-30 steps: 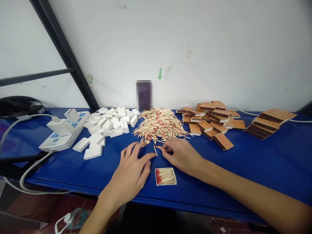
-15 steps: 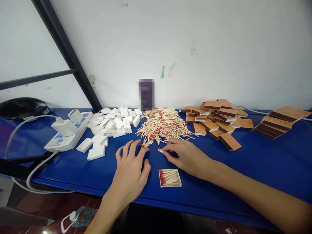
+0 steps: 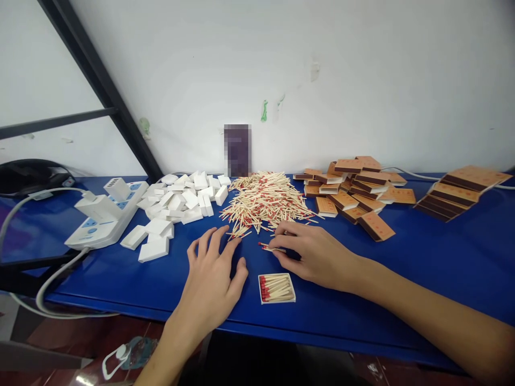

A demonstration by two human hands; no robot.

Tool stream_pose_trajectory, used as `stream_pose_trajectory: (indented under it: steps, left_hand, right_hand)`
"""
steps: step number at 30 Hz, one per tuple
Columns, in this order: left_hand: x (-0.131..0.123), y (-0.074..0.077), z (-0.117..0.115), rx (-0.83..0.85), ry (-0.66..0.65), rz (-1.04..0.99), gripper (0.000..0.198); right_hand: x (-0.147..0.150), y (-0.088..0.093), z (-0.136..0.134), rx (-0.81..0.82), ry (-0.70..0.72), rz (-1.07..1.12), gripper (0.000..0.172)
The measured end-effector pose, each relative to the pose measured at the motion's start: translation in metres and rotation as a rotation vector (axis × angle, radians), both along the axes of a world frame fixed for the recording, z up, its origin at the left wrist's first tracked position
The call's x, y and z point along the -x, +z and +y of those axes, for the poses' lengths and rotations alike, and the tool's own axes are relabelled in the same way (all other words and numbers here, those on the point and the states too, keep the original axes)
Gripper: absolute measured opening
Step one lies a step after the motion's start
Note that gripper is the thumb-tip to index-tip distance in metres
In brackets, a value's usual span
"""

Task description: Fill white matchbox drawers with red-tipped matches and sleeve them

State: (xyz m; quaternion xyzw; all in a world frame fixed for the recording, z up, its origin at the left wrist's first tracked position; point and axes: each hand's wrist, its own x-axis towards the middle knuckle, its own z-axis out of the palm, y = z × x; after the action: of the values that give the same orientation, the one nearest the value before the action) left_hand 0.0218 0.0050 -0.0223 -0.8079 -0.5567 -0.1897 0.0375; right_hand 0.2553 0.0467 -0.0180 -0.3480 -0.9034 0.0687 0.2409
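Observation:
A big heap of red-tipped matches (image 3: 265, 202) lies at the back middle of the blue table (image 3: 422, 268). My right hand (image 3: 311, 252) is pinched on a few matches (image 3: 266, 247) just in front of the heap. My left hand (image 3: 213, 273) lies flat with fingers spread, fingertips touching the heap's near edge. Between the hands, close to the front edge, sits a small white tray of matches (image 3: 276, 288), red heads to the left.
White inner trays (image 3: 177, 206) are piled left of the heap, orange matchbox sleeves (image 3: 350, 193) to its right, a stacked row of sleeves (image 3: 458, 190) far right. A white power strip (image 3: 108, 212) with cables sits at the left. A black frame bar (image 3: 100, 86) leans on the wall.
My right hand has drawn back slightly from the heap with matches pinched. My left hand has slid forward, its fingers now at the heap's edge. The loose match between the hands is gone.

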Motion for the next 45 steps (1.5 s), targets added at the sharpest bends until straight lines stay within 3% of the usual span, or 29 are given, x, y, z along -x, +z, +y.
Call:
stream_pose_trajectory:
  steps: [13,26,29,35,45]
  left_hand:
    - [0.002,0.003,-0.001,0.063,-0.046,-0.078,0.020]
    - [0.001,0.010,-0.003,0.116,-0.299,-0.048,0.038]
    - [0.002,0.008,-0.002,0.096,-0.245,-0.068,0.040]
    - [0.000,0.002,0.000,0.003,-0.004,-0.037,0.033]
    - [-0.001,-0.001,0.001,-0.004,0.029,0.009,0.041]
  right_hand:
    - [-0.001,0.002,0.003,-0.020,-0.008,-0.002,0.019]
    - [-0.003,-0.004,0.010,0.002,0.021,-0.035,0.019]
    - [-0.003,-0.005,0.010,-0.004,0.032,-0.021,0.020]
    - [0.003,-0.002,0.006,0.004,0.075,0.014,0.024]
    - [0.000,0.003,0.003,0.046,0.123,-0.027,0.029]
